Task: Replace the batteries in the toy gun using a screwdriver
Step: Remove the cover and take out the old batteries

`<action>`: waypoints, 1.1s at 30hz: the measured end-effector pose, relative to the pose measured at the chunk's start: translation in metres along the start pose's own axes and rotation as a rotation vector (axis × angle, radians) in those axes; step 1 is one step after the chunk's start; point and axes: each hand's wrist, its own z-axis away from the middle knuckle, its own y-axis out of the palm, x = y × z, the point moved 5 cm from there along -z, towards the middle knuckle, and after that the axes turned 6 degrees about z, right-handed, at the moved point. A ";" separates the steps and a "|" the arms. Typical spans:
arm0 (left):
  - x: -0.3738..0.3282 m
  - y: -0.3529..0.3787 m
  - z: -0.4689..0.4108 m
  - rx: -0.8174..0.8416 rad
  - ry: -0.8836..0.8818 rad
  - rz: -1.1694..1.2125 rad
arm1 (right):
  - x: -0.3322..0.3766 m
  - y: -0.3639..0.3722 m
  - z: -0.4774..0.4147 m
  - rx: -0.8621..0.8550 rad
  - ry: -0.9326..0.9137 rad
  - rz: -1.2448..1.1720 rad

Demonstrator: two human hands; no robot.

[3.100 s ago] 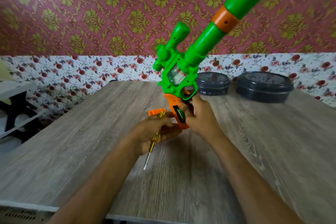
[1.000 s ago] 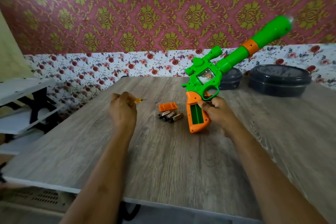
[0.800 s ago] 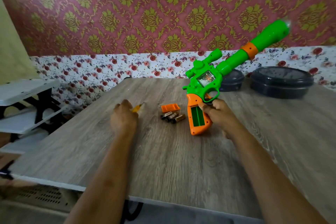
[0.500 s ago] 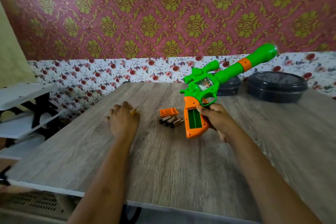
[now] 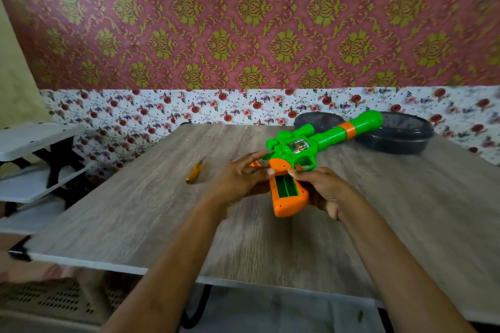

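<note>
The toy gun (image 5: pixel 322 140) is green with an orange grip (image 5: pixel 290 204), and its barrel points to the back right, low over the wooden table (image 5: pixel 140 213). The battery compartment (image 5: pixel 286 187) in the grip lies open, green inside, with no battery in it. My right hand (image 5: pixel 323 193) grips the orange grip from the right, thumb at the compartment's top. My left hand (image 5: pixel 239 181) sits against the grip's left side, fingers stretched toward the gun. It hides the loose batteries and most of the orange cover (image 5: pixel 254 164). The yellow screwdriver (image 5: pixel 194 176) lies alone on the table, left of my hands.
Two dark round lidded containers (image 5: pixel 397 138) (image 5: pixel 315 120) stand at the table's back right, just behind the gun's barrel. A white shelf unit (image 5: pixel 35 140) with black legs stands off the table's left side. The table's front edge runs below my forearms.
My left hand has let go of the screwdriver, which now lies on the table, and has moved right to the gun's grip. The gun's barrel has dropped lower toward the table.
</note>
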 end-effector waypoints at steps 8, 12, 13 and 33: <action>0.017 0.030 0.026 -0.006 -0.107 0.004 | -0.017 -0.017 0.039 -0.033 0.065 0.051; 0.023 0.034 0.031 -0.048 -0.117 -0.018 | -0.020 -0.021 0.048 -0.084 0.077 0.127; 0.025 0.034 0.032 -0.060 -0.114 -0.032 | -0.018 -0.022 0.051 -0.113 0.059 0.155; -0.016 0.051 0.004 -0.147 0.258 -0.960 | 0.018 -0.115 0.060 -0.552 -0.156 0.847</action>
